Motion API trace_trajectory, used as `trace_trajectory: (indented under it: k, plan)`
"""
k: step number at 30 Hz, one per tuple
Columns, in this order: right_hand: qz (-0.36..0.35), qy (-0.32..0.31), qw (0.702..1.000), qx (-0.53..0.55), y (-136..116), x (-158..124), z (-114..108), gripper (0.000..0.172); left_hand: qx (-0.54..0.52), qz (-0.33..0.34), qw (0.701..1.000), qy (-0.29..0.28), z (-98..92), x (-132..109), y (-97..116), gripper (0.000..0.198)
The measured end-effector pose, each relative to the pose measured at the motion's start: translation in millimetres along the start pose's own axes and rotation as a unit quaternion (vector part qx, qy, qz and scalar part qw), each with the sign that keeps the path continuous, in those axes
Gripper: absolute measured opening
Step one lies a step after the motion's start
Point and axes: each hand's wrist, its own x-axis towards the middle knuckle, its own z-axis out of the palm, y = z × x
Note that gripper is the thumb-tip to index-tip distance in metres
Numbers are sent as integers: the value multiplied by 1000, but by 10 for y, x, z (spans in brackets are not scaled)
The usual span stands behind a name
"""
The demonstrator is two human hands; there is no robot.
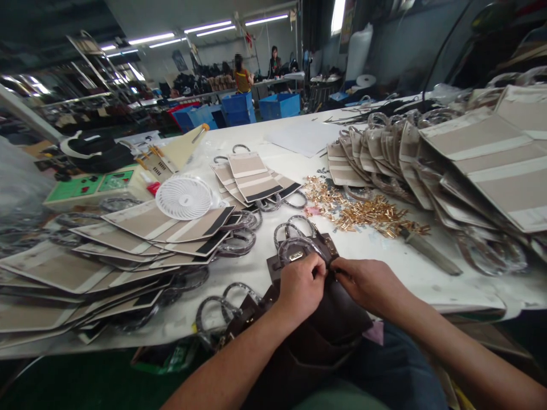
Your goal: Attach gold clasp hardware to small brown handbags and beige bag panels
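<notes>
A dark brown handbag (342, 307) rests against the table edge in front of me, its plastic-wrapped handles standing up at the far side. My left hand (302, 285) is closed at the bag's upper part, with fingers pinched near the gold clasp. Opposite it, my right hand (363, 279) pinches the bag's top edge, thumb and fingertips pressed together. Whatever small part lies between the fingertips is hidden. Just left of my left forearm is a second dark bag (248, 313) with wrapped handles.
Stacked beige bag panels (141, 239) cover the left, topped by a white fan (183, 197). More panels (478, 154) pile up at right. Gold metal fittings (367, 213) lie loose beside a knife-like tool (431, 250). Beyond the table are blue bins (280, 106) and two people.
</notes>
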Motion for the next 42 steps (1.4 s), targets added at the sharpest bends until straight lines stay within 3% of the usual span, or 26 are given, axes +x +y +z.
trace_trajectory:
  k: [7,13,16,18,22,24,26,28,30,32,34,36,38,40,42]
  plan:
    - [54,8,988,148,-26,56,17,24,9,33,999,10,11,-32,-23,20]
    - [67,26,982,174,-17,71,59,37,9,35,999,6,-58,-28,-22,18]
    - [83,79,957,266,28,29,107,56,-15,33,999,-13,-146,-49,-39,12]
    - [71,93,929,350,22,-15,146,60,-20,45,998,-26,-220,-97,-39,13]
    - [24,-4,855,517,-147,-141,191,36,97,124,987,17,-505,-265,87,12]
    - [22,-30,821,570,-241,-234,171,36,123,189,971,76,-752,-335,212,12]
    - [16,-64,805,589,-282,-346,111,39,97,221,958,152,-1027,-346,315,16]
    - [-11,-128,793,595,-266,-457,21,45,56,175,962,202,-1246,-284,316,11]
    - [-59,-189,782,590,-224,-546,-74,51,-12,70,986,152,-1333,-172,164,20]
    - [-103,-218,776,583,-197,-605,-144,55,-98,-49,994,-9,-1264,-61,-120,39]
    - [-118,-223,773,582,-204,-639,-176,61,-78,-164,973,-144,-1078,0,-438,48]
    - [-100,-214,774,587,-223,-638,-173,66,-22,-206,969,-137,-861,-1,-679,45]
    - [-50,-188,788,584,-202,-568,-152,64,49,-204,974,-80,-690,-42,-785,55]
    - [16,-119,815,568,-78,-399,-122,62,128,-181,974,-46,-595,-89,-777,75]
    - [85,-12,856,511,171,-135,-74,60,186,-151,969,-58,-554,-118,-716,78]
